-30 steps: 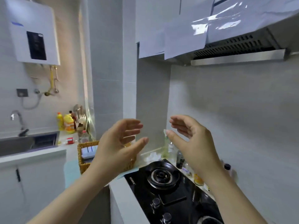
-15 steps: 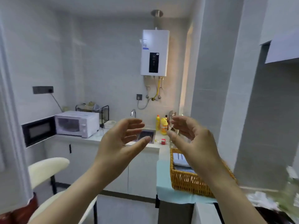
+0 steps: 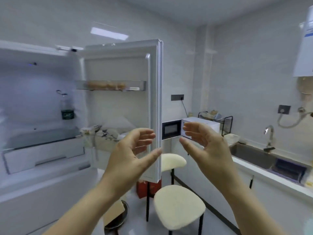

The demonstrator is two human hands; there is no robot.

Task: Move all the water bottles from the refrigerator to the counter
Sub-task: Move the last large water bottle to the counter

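The refrigerator (image 3: 40, 116) stands open to the left of my hands, and it is the biggest thing before me. Its door (image 3: 122, 102) is swung out just behind my left hand (image 3: 130, 156), and the door edge shows between my two hands. The bench (image 3: 271, 168) with the sink (image 3: 250, 155) runs along the wall to the right of my right hand (image 3: 208, 150). A stool (image 3: 179, 207) with a pale seat stands below my hands, on the floor.

Inside the refrigerator, far left of my left hand and a little higher, one bottle (image 3: 66, 106) with a dark label stands upright on the glass shelf (image 3: 42, 136). I think it is a water bottle, but the picture is blurred there. I see no other bottle clearly.

Both my hands are empty. The fingers are spread and curved, palms facing each other, and the hands are apart, touching nothing.

I judge that I am at the step of going to the refrigerator for a bottle. The next move calls for a reach to the left, past the door and into the shelf, then to close one hand around the bottle body and lift it straight so it does not knock the shelf above.
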